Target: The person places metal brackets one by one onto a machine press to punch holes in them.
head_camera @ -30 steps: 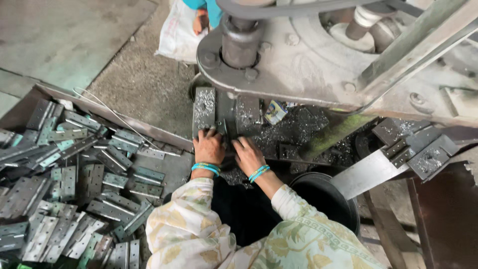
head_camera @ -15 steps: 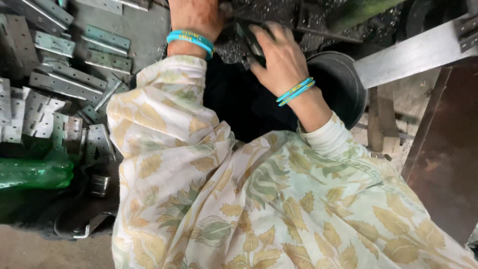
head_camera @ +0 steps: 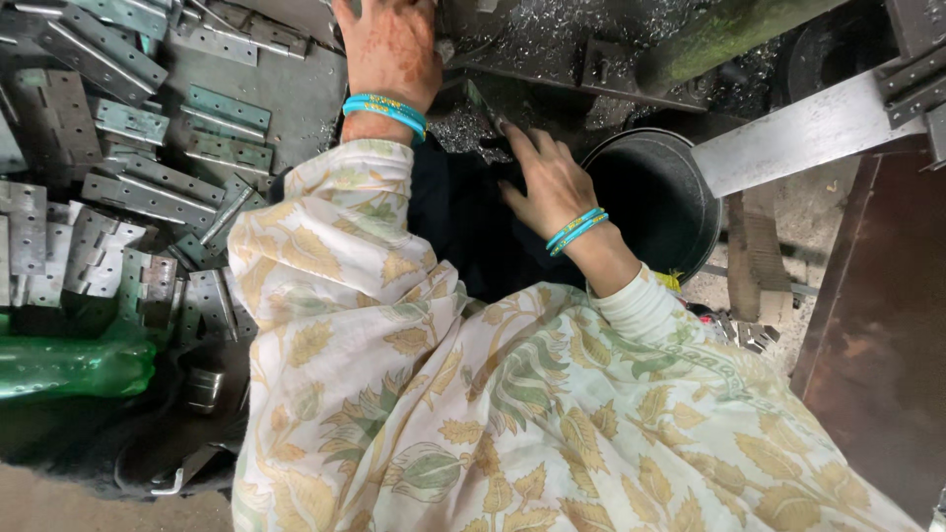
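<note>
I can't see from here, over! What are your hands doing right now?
Left hand flat on the machine bed, fingers open. Right hand resting open beside the black bucket. Neither holds anything. Metal hinge plates piled to the left.

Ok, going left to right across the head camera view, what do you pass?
Green plastic bottle → pile of grey metal hinge plates → left hand → right hand → round black bucket → flat grey metal bar.

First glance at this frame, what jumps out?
The floral cream sleeves fill the lower middle, with both wrists in turquoise bangles. The left hand reaches to the machine bed at the top edge; the right hand lies over dark cloth beside a black bucket. A pile of grey metal hinges covers the left side, with a green plastic bottle below it.
</note>
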